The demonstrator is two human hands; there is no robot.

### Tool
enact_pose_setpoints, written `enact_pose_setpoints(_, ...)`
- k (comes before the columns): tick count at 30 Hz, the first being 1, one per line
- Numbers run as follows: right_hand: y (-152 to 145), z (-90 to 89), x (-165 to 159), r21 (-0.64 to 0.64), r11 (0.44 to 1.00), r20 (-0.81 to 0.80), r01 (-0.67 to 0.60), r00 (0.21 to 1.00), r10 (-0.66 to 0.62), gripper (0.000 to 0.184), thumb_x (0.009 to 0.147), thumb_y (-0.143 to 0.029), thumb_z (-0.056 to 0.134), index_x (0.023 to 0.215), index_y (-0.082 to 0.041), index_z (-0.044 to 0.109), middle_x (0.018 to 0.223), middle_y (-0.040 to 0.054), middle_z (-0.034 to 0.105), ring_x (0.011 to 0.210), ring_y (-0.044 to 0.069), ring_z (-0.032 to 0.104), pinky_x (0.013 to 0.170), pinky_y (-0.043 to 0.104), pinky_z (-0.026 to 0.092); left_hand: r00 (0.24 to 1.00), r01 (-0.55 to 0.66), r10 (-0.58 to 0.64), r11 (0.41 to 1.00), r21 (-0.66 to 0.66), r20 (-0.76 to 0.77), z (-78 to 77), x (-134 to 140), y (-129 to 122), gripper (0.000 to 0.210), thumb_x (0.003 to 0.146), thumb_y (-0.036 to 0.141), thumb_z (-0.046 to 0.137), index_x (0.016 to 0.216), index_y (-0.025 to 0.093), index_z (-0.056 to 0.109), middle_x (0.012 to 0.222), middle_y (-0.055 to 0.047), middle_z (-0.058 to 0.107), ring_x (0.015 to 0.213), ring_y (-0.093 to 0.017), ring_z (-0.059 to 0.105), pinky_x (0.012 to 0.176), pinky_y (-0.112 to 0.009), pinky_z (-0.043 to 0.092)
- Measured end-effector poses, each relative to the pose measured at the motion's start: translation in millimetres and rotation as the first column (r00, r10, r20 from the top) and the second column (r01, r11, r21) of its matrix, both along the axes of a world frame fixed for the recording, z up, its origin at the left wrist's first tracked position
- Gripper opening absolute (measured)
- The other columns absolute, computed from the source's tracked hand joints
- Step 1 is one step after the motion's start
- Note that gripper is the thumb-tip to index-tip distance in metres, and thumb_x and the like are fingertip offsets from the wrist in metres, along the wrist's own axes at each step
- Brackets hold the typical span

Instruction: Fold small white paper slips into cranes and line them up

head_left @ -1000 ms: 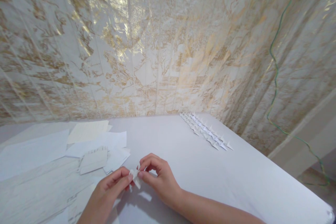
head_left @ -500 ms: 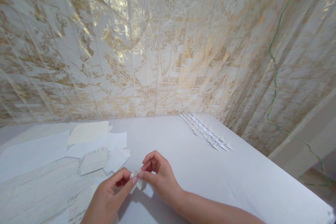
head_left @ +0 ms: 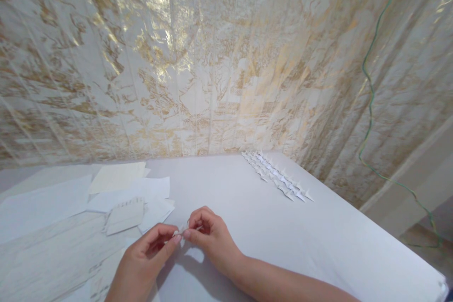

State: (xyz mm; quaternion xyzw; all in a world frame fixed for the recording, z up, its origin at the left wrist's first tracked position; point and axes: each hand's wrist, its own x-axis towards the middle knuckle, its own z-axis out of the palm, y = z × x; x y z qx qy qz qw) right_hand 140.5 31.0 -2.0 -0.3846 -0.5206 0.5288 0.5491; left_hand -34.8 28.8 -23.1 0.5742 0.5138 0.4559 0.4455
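Observation:
Between both hands is a small white origami piece [head_left: 182,229], pinched just above the table; my fingers hide much of its shape. My left hand [head_left: 148,255] holds its left side between thumb and index finger. From the right, my right hand [head_left: 214,240] pinches the other side, thumb in front and fingers curled behind. Farther back on the right, several small pointed origami figures [head_left: 278,175] lie in slanting rows; they look like paper cranes.
Loose white sheets [head_left: 46,203] and cut paper pieces [head_left: 125,216], some with writing, overlap on the left of the white table [head_left: 283,240]. A gold-patterned covering [head_left: 198,71] hangs behind. A green cord [head_left: 371,99] dangles at the right, beyond the table edge.
My right hand's fingers have closed in nearer the thumb on the origami piece. Both hands have shifted slightly left, and the piece shows less between them.

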Motion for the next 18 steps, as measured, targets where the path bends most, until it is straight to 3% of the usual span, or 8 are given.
enact_pose_setpoints(5, 1.2, -3.7, -3.5, -0.091, 0.992, -0.157, -0.088, 0.985, 0.073, 0.044, 0.059, -0.047, 0.092, 0.065, -0.018, 0.059, 0.073, -0.0008, 0.063, 0.066, 0.012, 0.053, 0.067, 0.029, 0.040, 1.000, -0.006, 0.006, 1.000, -0.002, -0.007, 5.3, 2.5, -3.0, 0.042, 0.072, 0.064, 0.075, 0.081, 0.024, 0.072, 0.080, 0.001, 0.075, 0.083, -0.023, 0.069, 0.079, -0.030, 0.050)
enact_pose_setpoints(11, 0.4, -5.9, -3.5, -0.070, 0.997, -0.113, -0.012, 0.994, 0.004, 0.039, 0.061, -0.041, 0.091, 0.064, -0.019, 0.059, 0.068, -0.0023, 0.061, 0.063, 0.012, 0.051, 0.064, 0.028, 0.037, 0.994, -0.077, 0.076, 0.997, 0.008, 0.074, 16.3, 11.9, -9.7, 0.042, 0.068, 0.063, 0.078, 0.072, 0.022, 0.069, 0.070, 0.003, 0.070, 0.073, -0.019, 0.065, 0.071, -0.027, 0.048)
enact_pose_setpoints(15, 0.4, -4.9, -3.7, -0.065, 0.998, -0.135, -0.023, 0.991, 0.014, 0.039, 0.061, -0.038, 0.092, 0.068, -0.019, 0.059, 0.068, -0.0033, 0.061, 0.062, 0.011, 0.051, 0.063, 0.027, 0.038, 0.995, -0.073, 0.072, 0.997, 0.010, 0.073, 13.3, 10.2, -6.6, 0.041, 0.069, 0.060, 0.079, 0.070, 0.022, 0.062, 0.065, 0.005, 0.064, 0.068, -0.017, 0.062, 0.064, -0.025, 0.045)
enact_pose_setpoints(18, 1.2, -1.5, -1.6, -0.081, 0.994, -0.181, -0.076, 0.982, 0.060, 0.044, 0.055, -0.035, 0.095, 0.080, -0.020, 0.061, 0.069, -0.0051, 0.062, 0.061, 0.010, 0.052, 0.062, 0.025, 0.038, 0.997, -0.059, 0.058, 0.998, 0.009, 0.053, 13.6, 8.5, -5.8, 0.040, 0.069, 0.055, 0.079, 0.080, 0.025, 0.056, 0.071, 0.006, 0.065, 0.074, -0.019, 0.065, 0.068, -0.026, 0.048)
